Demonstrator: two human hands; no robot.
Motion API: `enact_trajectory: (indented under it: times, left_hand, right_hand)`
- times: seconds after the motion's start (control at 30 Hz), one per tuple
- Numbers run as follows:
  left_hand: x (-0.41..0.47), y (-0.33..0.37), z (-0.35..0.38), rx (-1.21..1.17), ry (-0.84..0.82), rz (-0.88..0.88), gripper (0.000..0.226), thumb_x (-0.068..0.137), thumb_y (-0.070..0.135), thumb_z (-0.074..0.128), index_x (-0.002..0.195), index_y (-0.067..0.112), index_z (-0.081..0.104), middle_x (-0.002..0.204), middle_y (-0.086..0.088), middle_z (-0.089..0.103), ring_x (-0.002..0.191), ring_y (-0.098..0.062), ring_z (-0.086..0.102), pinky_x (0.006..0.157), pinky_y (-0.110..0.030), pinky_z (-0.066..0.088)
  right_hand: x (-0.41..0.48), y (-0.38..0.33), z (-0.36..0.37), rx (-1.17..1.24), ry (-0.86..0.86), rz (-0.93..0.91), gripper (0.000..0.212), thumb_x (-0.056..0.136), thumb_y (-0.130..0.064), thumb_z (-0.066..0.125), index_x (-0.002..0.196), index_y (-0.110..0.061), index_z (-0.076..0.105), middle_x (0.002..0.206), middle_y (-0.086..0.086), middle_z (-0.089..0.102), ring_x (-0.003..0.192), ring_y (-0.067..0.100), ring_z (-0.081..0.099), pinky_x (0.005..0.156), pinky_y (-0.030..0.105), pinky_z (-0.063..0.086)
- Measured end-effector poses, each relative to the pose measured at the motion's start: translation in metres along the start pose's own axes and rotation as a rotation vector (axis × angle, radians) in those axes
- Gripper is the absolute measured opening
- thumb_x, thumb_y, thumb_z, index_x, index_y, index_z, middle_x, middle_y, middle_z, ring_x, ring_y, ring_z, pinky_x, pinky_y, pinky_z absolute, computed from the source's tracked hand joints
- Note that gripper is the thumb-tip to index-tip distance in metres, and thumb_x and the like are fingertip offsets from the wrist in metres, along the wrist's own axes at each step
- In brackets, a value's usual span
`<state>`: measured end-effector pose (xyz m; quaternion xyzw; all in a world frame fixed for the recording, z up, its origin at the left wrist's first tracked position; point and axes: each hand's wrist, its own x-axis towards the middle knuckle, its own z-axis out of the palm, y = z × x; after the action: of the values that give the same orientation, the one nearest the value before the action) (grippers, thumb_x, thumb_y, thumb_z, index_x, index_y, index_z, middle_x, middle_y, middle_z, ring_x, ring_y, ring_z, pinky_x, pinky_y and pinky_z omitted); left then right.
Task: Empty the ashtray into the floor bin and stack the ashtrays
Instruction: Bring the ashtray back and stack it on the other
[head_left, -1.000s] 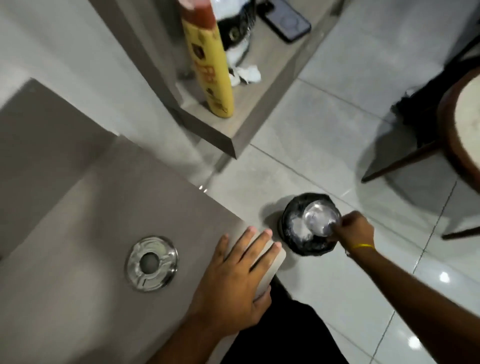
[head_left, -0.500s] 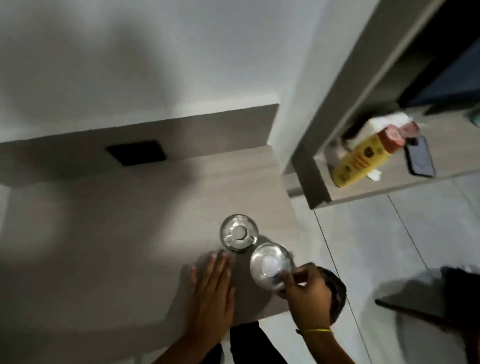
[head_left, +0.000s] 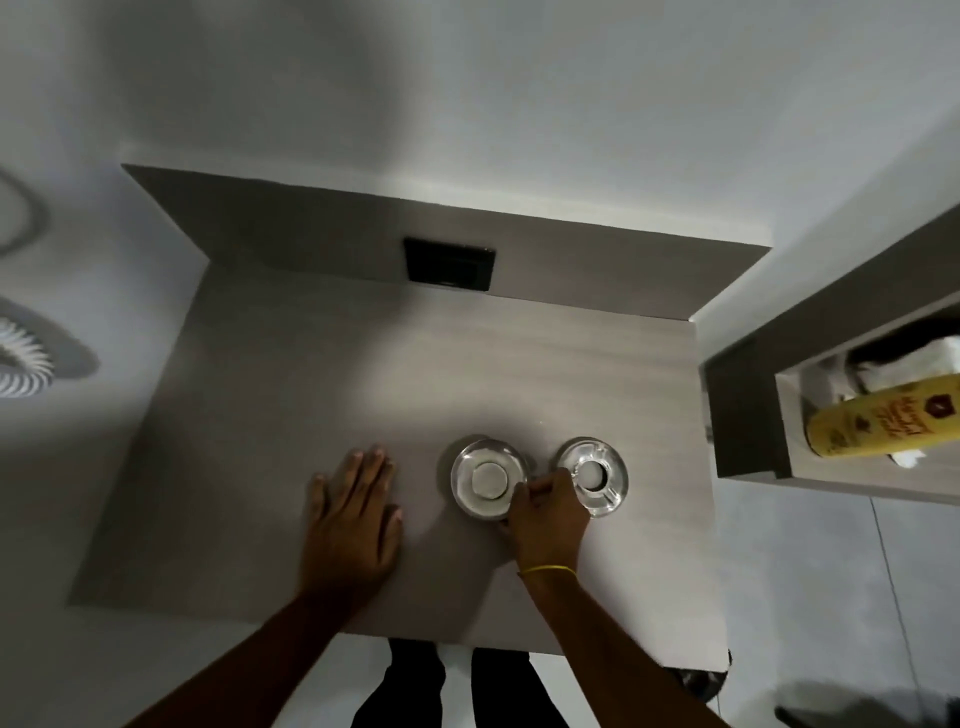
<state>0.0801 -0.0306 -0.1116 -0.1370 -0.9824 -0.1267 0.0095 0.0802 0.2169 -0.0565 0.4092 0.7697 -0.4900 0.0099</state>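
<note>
Back from the floor bin, the right hand (head_left: 548, 512) has set the emptied round glass ashtray (head_left: 485, 479) on the grey bench (head_left: 291, 395), fingers (head_left: 540, 486) pinching its rim; the left hand (head_left: 353, 512) lies flat, spread. Beyond, the second clear ashtray (head_left: 592, 475) sits just beside, so stacking seems next.

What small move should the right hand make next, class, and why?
Probably lift the round glass ashtray on the left onto the round glass ashtray on the right: the right hand grips the left one's rim, and both sit side by side, unstacked, on the grey tabletop.
</note>
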Motion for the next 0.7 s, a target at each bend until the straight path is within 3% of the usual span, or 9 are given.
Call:
enact_trajectory:
  times: [0.07, 0.13, 0.2, 0.27, 0.3, 0.37, 0.47, 0.53, 0.7]
  left_hand:
    - [0.000, -0.001, 0.001, -0.004, 0.024, 0.000, 0.063, 0.104, 0.040, 0.046, 0.162, 0.016, 0.048, 0.176, -0.005, 0.040, 0.164, -0.028, 0.032, 0.129, -0.065, 0.023]
    - [-0.001, -0.002, 0.001, -0.007, 0.038, 0.011, 0.063, 0.105, 0.040, 0.046, 0.163, 0.017, 0.047, 0.177, -0.004, 0.038, 0.165, -0.027, 0.031, 0.129, -0.065, 0.023]
    - [-0.001, -0.003, 0.002, -0.008, 0.037, 0.017, 0.063, 0.105, 0.040, 0.046, 0.164, 0.018, 0.045, 0.177, -0.004, 0.036, 0.166, -0.027, 0.028, 0.129, -0.065, 0.023]
    - [-0.002, -0.004, 0.002, -0.004, 0.034, 0.021, 0.062, 0.106, 0.040, 0.046, 0.164, 0.017, 0.045, 0.178, -0.004, 0.036, 0.166, -0.027, 0.028, 0.129, -0.065, 0.024]
    - [-0.002, -0.003, 0.003, -0.005, 0.038, 0.022, 0.062, 0.106, 0.040, 0.046, 0.164, 0.017, 0.046, 0.177, -0.004, 0.036, 0.166, -0.028, 0.029, 0.129, -0.066, 0.024]
    - [-0.002, -0.003, 0.002, -0.009, 0.044, 0.020, 0.062, 0.105, 0.038, 0.047, 0.163, 0.016, 0.048, 0.176, -0.005, 0.039, 0.165, -0.029, 0.031, 0.129, -0.065, 0.025]
    - [0.000, -0.003, 0.001, 0.006, 0.040, 0.027, 0.061, 0.104, 0.037, 0.047, 0.161, 0.013, 0.051, 0.174, -0.008, 0.042, 0.163, -0.031, 0.036, 0.127, -0.066, 0.026]
    - [0.001, -0.002, 0.001, 0.020, 0.026, 0.034, 0.062, 0.104, 0.037, 0.047, 0.160, 0.012, 0.051, 0.173, -0.010, 0.044, 0.162, -0.033, 0.038, 0.126, -0.067, 0.027]
    - [0.001, -0.003, 0.000, 0.011, 0.015, 0.027, 0.062, 0.104, 0.038, 0.045, 0.160, 0.011, 0.051, 0.173, -0.011, 0.044, 0.161, -0.035, 0.038, 0.126, -0.068, 0.028]
  right_hand:
    - [-0.002, 0.001, 0.002, 0.000, -0.038, 0.033, 0.018, 0.091, -0.016, 0.068, 0.086, -0.020, 0.051, 0.069, 0.014, 0.071, 0.056, 0.038, 0.072, 0.060, 0.059, 0.062]
    - [-0.004, -0.001, -0.005, -0.074, -0.024, 0.005, 0.018, 0.092, -0.026, 0.070, 0.090, -0.020, 0.054, 0.073, 0.010, 0.075, 0.064, 0.039, 0.075, 0.066, 0.052, 0.063]
    - [-0.001, -0.004, -0.018, -0.224, 0.069, -0.134, 0.018, 0.091, -0.027, 0.075, 0.092, -0.017, 0.061, 0.078, 0.007, 0.076, 0.078, 0.040, 0.075, 0.070, 0.037, 0.054]
    - [0.008, -0.010, -0.036, -0.370, 0.145, -0.318, 0.011, 0.091, -0.022, 0.073, 0.092, -0.015, 0.064, 0.087, 0.008, 0.073, 0.083, 0.041, 0.071, 0.068, 0.032, 0.043]
    - [0.013, -0.013, -0.044, -0.461, 0.144, -0.410, 0.010, 0.089, -0.021, 0.071, 0.096, -0.013, 0.067, 0.098, 0.010, 0.072, 0.090, 0.041, 0.069, 0.072, 0.034, 0.045]
    - [0.025, -0.018, -0.056, -0.688, 0.059, -0.477, 0.036, 0.085, -0.027, 0.071, 0.118, -0.012, 0.069, 0.126, 0.014, 0.063, 0.113, 0.042, 0.057, 0.087, 0.045, 0.052]
    - [0.034, -0.025, -0.062, -0.890, -0.148, -0.351, 0.075, 0.078, -0.040, 0.077, 0.147, -0.031, 0.050, 0.155, 0.006, 0.038, 0.138, 0.041, 0.039, 0.096, 0.060, 0.054]
    - [0.039, -0.028, -0.062, -0.920, -0.208, -0.337, 0.075, 0.080, -0.042, 0.074, 0.149, -0.037, 0.045, 0.155, 0.005, 0.034, 0.139, 0.042, 0.038, 0.098, 0.063, 0.054]
    - [0.044, -0.036, -0.064, -0.984, -0.244, -0.313, 0.073, 0.076, -0.048, 0.075, 0.142, -0.031, 0.050, 0.144, 0.009, 0.039, 0.129, 0.045, 0.045, 0.095, 0.060, 0.056]
